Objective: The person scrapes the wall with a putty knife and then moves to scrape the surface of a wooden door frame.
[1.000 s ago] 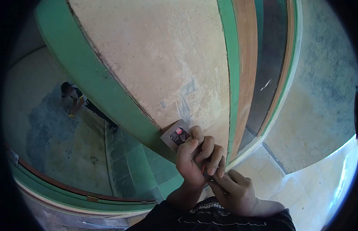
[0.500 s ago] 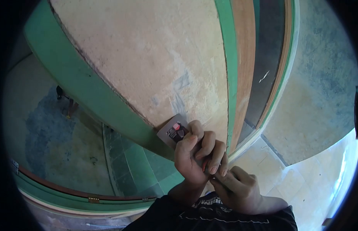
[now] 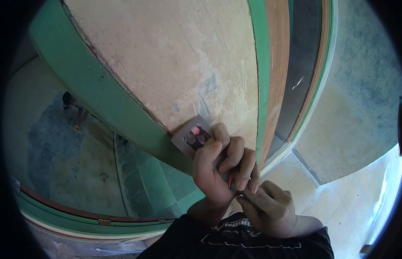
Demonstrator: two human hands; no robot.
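Observation:
A putty knife (image 3: pixel 183 140) with a flat grey blade and a dark, red-marked label lies close against the pale wall panel (image 3: pixel 166 64). Its blade is at the lower edge of the panel, by the green border. My left hand (image 3: pixel 222 162) is closed around the knife, thumb near the blade and fingers over the handle. Just below it, my right hand (image 3: pixel 274 209) is closed on the handle's lower end, which my fingers mostly hide. Pale scraped streaks and a bluish patch (image 3: pixel 205 86) mark the panel above the blade.
A green painted band (image 3: pixel 97 95) borders the panel on the left. To the right are a brown wooden frame (image 3: pixel 276 86) and a dark opening. Another person (image 3: pixel 69 101) is partly visible far left. Tiled floor (image 3: pixel 322 211) lies at lower right.
The putty knife and my left hand have shifted slightly up and left along the panel. My right hand stays on the handle's end, and the view has moved a little.

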